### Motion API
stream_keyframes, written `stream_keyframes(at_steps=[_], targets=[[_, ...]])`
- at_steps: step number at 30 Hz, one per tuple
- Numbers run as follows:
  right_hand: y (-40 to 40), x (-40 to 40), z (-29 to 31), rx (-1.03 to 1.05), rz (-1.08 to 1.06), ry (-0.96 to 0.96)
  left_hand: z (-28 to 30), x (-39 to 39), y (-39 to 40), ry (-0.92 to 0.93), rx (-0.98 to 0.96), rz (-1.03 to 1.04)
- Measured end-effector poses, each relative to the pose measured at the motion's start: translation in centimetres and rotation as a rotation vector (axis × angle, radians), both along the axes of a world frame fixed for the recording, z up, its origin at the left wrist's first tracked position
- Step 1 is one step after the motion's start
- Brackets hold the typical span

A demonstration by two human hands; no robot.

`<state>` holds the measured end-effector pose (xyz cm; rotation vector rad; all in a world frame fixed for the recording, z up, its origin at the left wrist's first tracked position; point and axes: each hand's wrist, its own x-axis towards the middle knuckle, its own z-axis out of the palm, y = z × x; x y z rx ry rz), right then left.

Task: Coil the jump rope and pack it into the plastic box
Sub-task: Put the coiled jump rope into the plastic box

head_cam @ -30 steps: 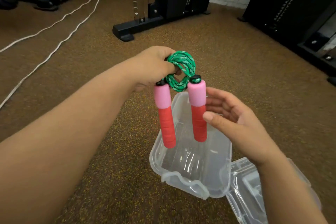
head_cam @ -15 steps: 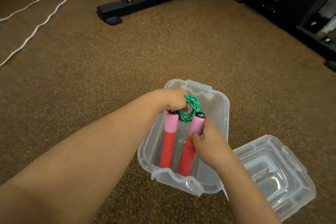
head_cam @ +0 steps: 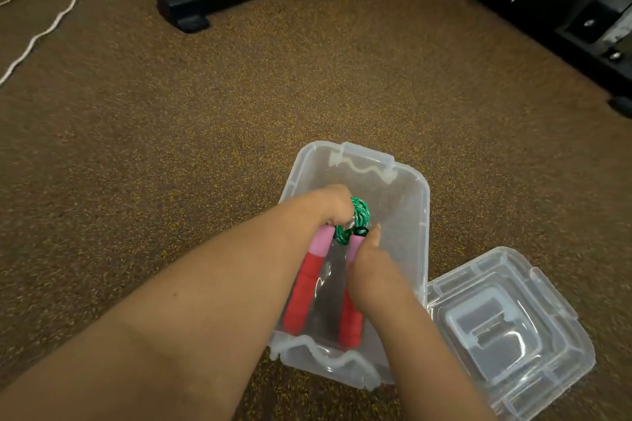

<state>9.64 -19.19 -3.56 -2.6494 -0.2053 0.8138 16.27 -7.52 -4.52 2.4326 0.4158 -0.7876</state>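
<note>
The jump rope lies inside the clear plastic box [head_cam: 420, 215] on the floor. Its green cord [head_cam: 357, 219] is wound into a small coil at the far end. Two pink-and-red handles [head_cam: 304, 287] point toward me, side by side. My left hand [head_cam: 330, 203] is closed on the coil and the top of the left handle. My right hand [head_cam: 372, 277] rests over the right handle, fingers around its pink end. The lower red end of that handle [head_cam: 350, 325] shows below my hand.
The box's clear lid [head_cam: 506, 328] lies upside down on the floor, touching the box's right side. Black gym machine bases [head_cam: 191, 10] stand at the back and at the right [head_cam: 581, 20]. A white rope [head_cam: 44, 31] runs across the brown floor at far left.
Both hands have lowered the coiled rope from above the box down into it. The handles now lie flat inside instead of hanging. The camera has tilted down.
</note>
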Motion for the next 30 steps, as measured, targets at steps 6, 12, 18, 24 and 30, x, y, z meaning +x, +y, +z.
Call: stream_keyframes(at_steps=[6,12,18,24,30], targets=[[0.5,0.1,-0.2,-0.057,0.024,0.011,-1.3,-0.4,0.0,0.007,0.012,-0.018],[0.6,-0.2,-0.4,-0.089,0.047,-0.041,-2.6,-0.7,-0.2,-0.077,0.114,-0.034],[0.5,0.1,2.6,-0.155,0.210,-0.215,-2.3,-1.5,-0.6,-0.168,0.183,-0.064],[-1.9,4.8,9.1,-0.063,0.411,-0.557,-0.8,-3.0,-0.8,-0.319,0.159,-0.058],[-10.1,6.3,12.0,-0.049,0.588,-0.634,4.3,-3.9,-3.9,-0.503,0.008,-0.024]])
